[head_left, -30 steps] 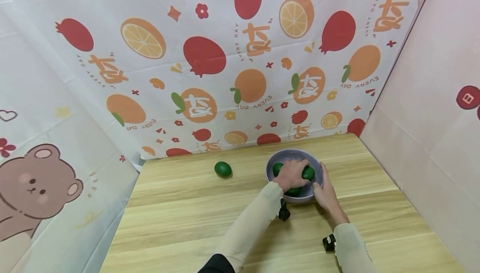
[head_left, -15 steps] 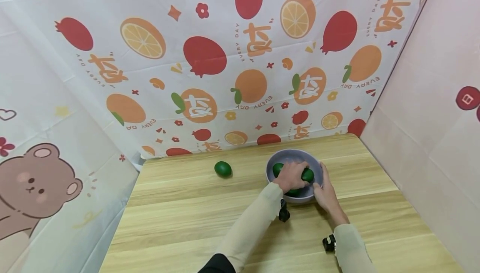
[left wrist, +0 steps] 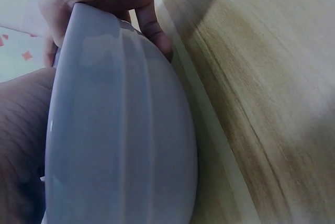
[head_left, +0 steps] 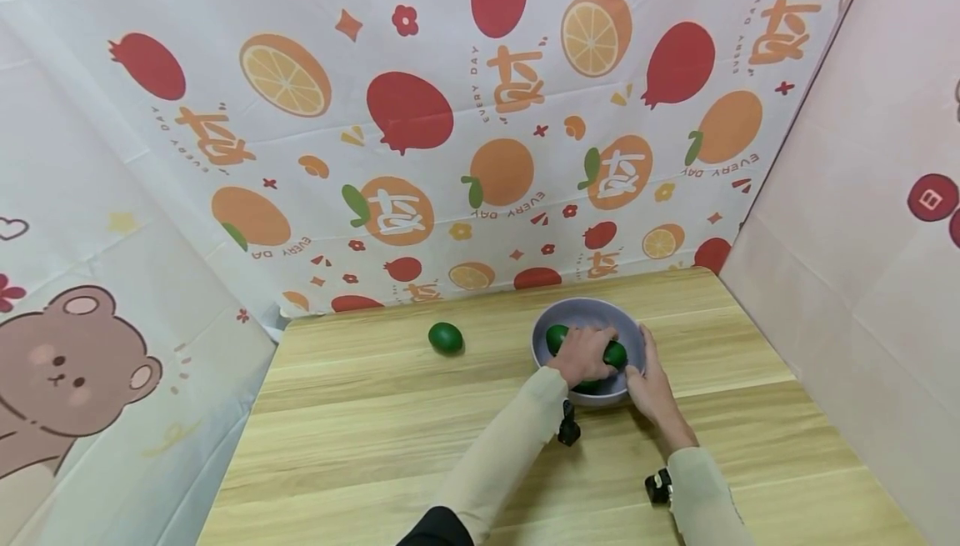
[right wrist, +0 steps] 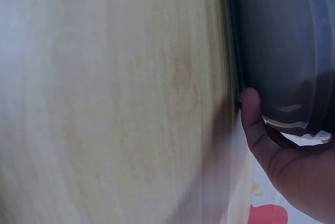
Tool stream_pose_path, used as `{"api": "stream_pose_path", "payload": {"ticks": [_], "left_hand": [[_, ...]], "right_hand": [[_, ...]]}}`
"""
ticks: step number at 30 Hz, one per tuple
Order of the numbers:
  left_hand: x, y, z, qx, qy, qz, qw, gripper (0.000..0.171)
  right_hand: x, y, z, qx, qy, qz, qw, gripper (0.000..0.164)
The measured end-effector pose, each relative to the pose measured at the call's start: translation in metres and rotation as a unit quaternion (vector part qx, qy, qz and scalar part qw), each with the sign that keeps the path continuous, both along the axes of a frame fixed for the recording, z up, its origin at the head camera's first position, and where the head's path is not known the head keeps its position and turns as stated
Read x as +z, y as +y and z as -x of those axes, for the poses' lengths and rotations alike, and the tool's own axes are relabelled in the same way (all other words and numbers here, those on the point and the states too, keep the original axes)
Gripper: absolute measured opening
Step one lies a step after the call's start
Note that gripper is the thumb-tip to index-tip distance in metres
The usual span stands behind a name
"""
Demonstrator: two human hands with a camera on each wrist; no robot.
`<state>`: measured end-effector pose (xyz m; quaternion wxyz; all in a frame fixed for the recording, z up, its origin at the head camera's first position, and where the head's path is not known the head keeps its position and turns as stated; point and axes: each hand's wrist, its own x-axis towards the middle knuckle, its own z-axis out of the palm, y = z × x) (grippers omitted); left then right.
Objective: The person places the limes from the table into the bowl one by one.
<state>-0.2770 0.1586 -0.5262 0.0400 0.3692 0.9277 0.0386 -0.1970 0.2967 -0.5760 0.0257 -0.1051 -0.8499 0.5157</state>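
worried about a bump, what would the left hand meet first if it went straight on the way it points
Beyond the green fruit that the left hand grips, probably the right inner wall of the bowl comes first, though the hand's height inside is unclear.

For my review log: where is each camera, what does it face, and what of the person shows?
Head: on the head, looking forward and down at the table, grey bowl and green ovals; left hand and right hand show.
Left wrist: on that wrist, facing the bowl's outer wall; left hand partly, right hand at top.
Right wrist: on that wrist, facing table and bowl; right hand partly.
Wrist views share bowl and right hand.
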Motion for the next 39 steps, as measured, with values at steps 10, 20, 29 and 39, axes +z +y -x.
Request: {"api": "stream_pose_path", "payload": {"ticks": [10, 20, 29, 39], "left_hand": [[-0.001, -0.002, 0.001, -0.002, -0.004, -0.001, 1.0000, 0.057], [0.008, -0.003, -0.001, -0.011, -0.010, -0.013, 0.9998, 0.062], [0.020, -0.006, 0.000, -0.020, 0.006, -0.019, 0.9996, 0.056], [0.037, -0.018, 0.011, -0.021, 0.023, -0.031, 0.9990, 0.054]], "right_hand": [[0.000, -0.001, 0.000, 0.002, -0.004, 0.003, 1.000, 0.080], [0.000, -0.003, -0.001, 0.008, -0.008, 0.012, 1.000, 0.080], [0.001, -0.002, 0.000, 0.005, -0.014, 0.012, 1.000, 0.080], [0.002, -0.002, 0.000, -0.003, -0.010, 0.013, 1.000, 0.081]]}}
